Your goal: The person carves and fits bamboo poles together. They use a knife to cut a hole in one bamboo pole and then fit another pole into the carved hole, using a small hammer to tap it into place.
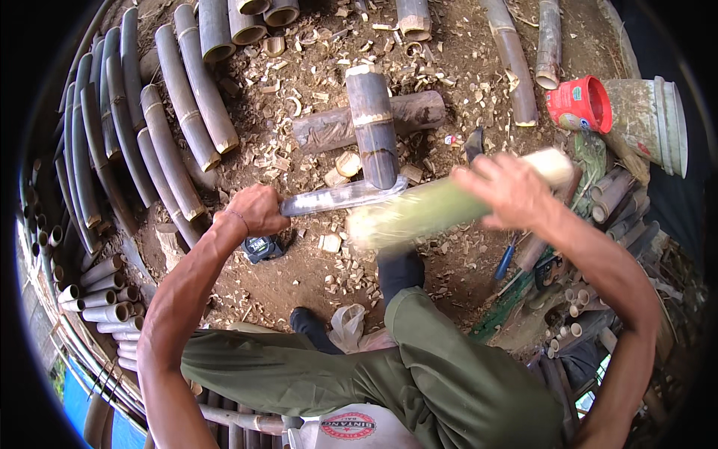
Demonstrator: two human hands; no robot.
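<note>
My left hand (254, 209) is closed round the handle end of a long, broad knife (329, 198). Its blade reaches right to the near end of a short bamboo piece (370, 123). That piece lies tilted across a dark brown log (321, 131) on the ground. In my right hand (508, 187) is a thick pale green club-like length of wood or bamboo (426, 213), gripped from above near its far end and smeared by motion. Its near end is close to the knife blade; whether they touch, I cannot tell.
Cut bamboo poles (176, 150) lie in rows at the left, with shorter bamboo tubes (108, 307) stacked nearer. A black tape measure (262, 248) sits by my left wrist. Red tub (580, 105) and whitish bucket (647, 123) stand at right, near a blue-handled tool (506, 258). Chips litter the soil.
</note>
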